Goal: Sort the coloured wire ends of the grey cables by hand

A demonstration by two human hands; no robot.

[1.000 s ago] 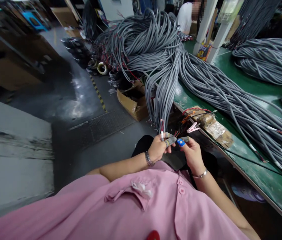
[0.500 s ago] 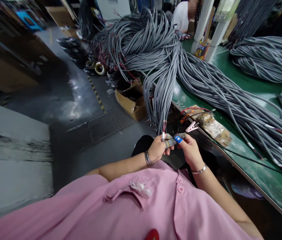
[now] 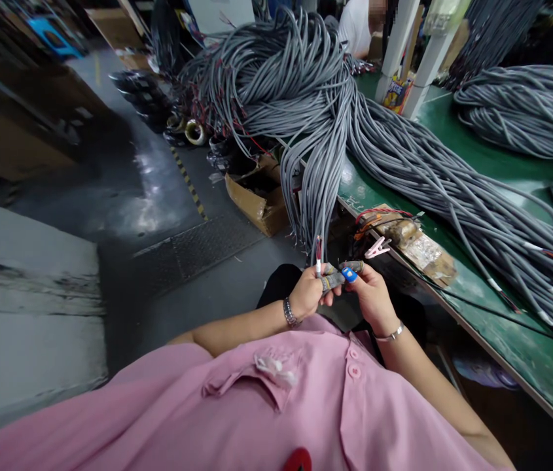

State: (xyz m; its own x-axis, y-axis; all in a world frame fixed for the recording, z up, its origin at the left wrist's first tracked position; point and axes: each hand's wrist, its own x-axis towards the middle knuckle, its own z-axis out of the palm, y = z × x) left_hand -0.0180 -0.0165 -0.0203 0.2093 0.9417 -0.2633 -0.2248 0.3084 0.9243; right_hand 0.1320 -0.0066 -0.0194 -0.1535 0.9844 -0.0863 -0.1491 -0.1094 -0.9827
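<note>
My left hand (image 3: 311,292) is closed around the end of a grey cable (image 3: 319,252), its red and white wire tips sticking up above my fingers. My right hand (image 3: 368,292) is pinched close to it, fingertips in grey covers and one blue cover, touching the same cable end. The cable hangs down from a big bundle of grey cables (image 3: 315,131) draped over the edge of the green table (image 3: 477,163). Both wrists wear bracelets.
A pink clip (image 3: 377,248) and a taped block with red wires (image 3: 404,235) sit at the table edge. More grey cable bundles (image 3: 526,111) lie at far right. An open cardboard box (image 3: 259,196) stands on the floor. Another person (image 3: 359,26) sits behind the pile.
My hands have stayed together on the cable end; my right fingers have shifted slightly closer to the left hand. The view has tilted a little.
</note>
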